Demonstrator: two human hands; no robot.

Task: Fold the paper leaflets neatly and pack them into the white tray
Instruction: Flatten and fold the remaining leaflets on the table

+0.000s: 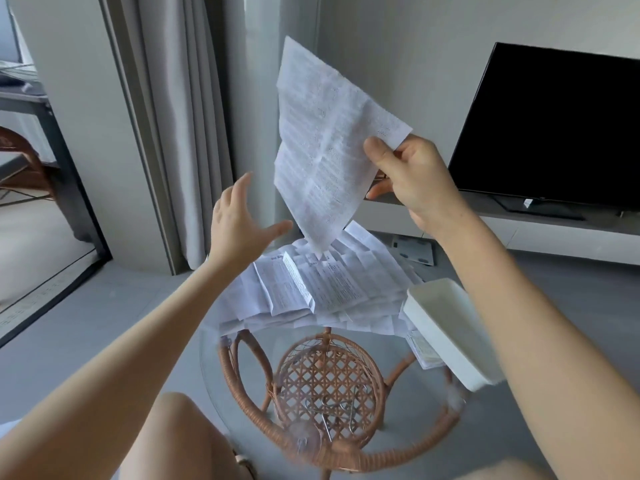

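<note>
Pinching an unfolded leaflet (325, 140) high beyond the white tray (440, 334), the right hand (412, 178) held it while the left hand (239, 220) hovered, fingers spread. Folding seemed about to start; the free hand would need to catch the loose edge.

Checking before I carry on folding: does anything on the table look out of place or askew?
Yes. The white tray sits on a stray leaflet at the right of the glass table, so it may not lie flat. The pile of leaflets is sprawled, its sheets creased and overlapping.

Creased printed paper leaflet (325, 140), smooth white plastic tray (446, 327), clear glass tabletop (242, 368), woven rattan frame (329, 375)
</note>
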